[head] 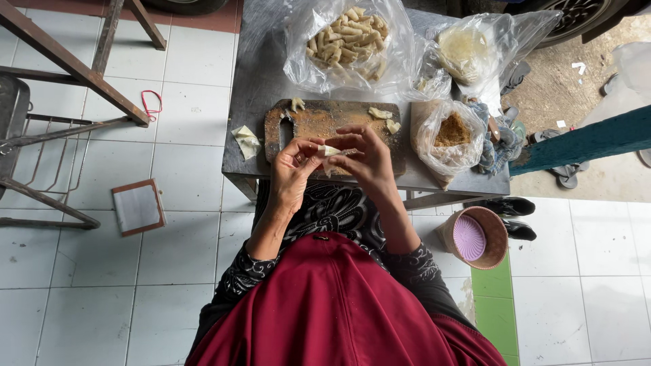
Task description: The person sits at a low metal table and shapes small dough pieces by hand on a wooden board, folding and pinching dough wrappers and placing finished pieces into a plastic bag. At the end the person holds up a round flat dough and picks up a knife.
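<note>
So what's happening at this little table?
A person seated at a small metal table holds a small pale roll of dough wrapper between the left hand and the right hand, above a worn wooden cutting board. Loose wrapper pieces lie on the board. Behind it, one clear bag holds many finished rolls; another holds a brown crumbly filling.

wrapper piece [330, 150]: mostly hidden by fingers | filling perhaps inside, unseen | tyre [576, 13]: cut by top edge
</note>
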`<state>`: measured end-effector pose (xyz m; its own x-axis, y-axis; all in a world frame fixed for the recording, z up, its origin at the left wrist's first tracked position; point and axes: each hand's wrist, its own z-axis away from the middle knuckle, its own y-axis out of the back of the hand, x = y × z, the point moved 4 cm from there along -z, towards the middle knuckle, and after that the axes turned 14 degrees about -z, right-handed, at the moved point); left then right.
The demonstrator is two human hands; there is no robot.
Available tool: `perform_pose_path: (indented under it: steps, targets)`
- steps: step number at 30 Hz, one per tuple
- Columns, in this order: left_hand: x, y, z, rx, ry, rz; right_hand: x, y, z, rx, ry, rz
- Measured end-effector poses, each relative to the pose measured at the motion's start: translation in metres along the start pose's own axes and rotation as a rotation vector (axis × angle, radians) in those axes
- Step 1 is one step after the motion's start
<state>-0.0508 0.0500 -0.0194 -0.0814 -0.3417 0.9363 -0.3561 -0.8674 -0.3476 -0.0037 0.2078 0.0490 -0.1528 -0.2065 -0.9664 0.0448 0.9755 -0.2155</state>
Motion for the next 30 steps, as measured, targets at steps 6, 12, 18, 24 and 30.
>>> perform_pose_path:
  steps: [6, 12, 18, 24, 30]
  targets:
    - [0.004, -0.005, -0.005, -0.085, -0.021, 0.049, 0.003, 0.006, -0.004, 0.071, -0.053, -0.097]
    - [0.019, -0.005, -0.019, -0.082, -0.023, -0.019, 0.009, 0.022, -0.009, 0.155, -0.071, -0.239]
    - [0.024, -0.011, -0.029, -0.15, -0.151, -0.531, 0.008, 0.031, -0.012, 0.185, -0.11, -0.195]
    - [0.038, 0.014, -0.025, 0.127, -0.194, -0.835, -0.013, 0.026, -0.02, 0.24, 0.236, 0.327]
    - [0.063, 0.031, 0.0, 0.27, -0.374, -0.949, 0.008, -0.038, -0.011, -0.037, 0.476, 1.015]
